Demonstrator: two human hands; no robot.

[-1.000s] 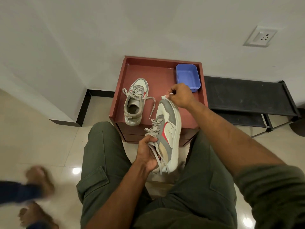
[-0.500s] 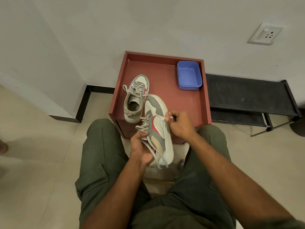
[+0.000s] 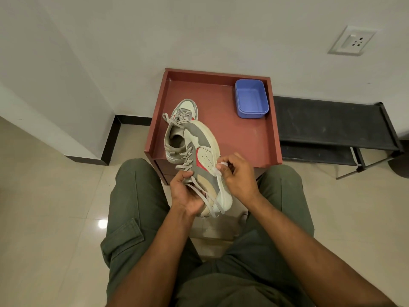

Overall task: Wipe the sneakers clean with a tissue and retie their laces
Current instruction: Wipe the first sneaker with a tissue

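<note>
Pale tiled floor [image 3: 55,218], white wall [image 3: 199,29] behind with a socket [image 3: 352,42] at upper right. Against the wall: red-brown cabinet [image 3: 243,140] with a raised rim on three sides — front edge open toward the knees. Blue tub [image 3: 251,98] in the cabinet's back right corner, close to the right rim. Low black rack [image 3: 332,125] just beside the cabinet on the right. Bare cabinet top between tub and front edge; open floor to the left, up to the black skirting [image 3: 110,142].

Second sneaker [image 3: 177,134] resting on the cabinet top near the left rim, toe toward the wall, laces loose, heel close to the front edge, partly hidden by the held one.

Held sneaker [image 3: 203,156] raised over the cabinet's front edge, between the knees, tilted on its side, toe pointing away, sole edge to the right. Laces [image 3: 205,196] untied, ends hanging over the left hand.

Left hand [image 3: 187,191] — fingers curled round the heel end and collar, gripping from below. Right hand [image 3: 238,173] curled, pinching a small white tissue [image 3: 220,168] against the white sole edge at mid-length.

Green trousers [image 3: 137,207] either side.
</note>
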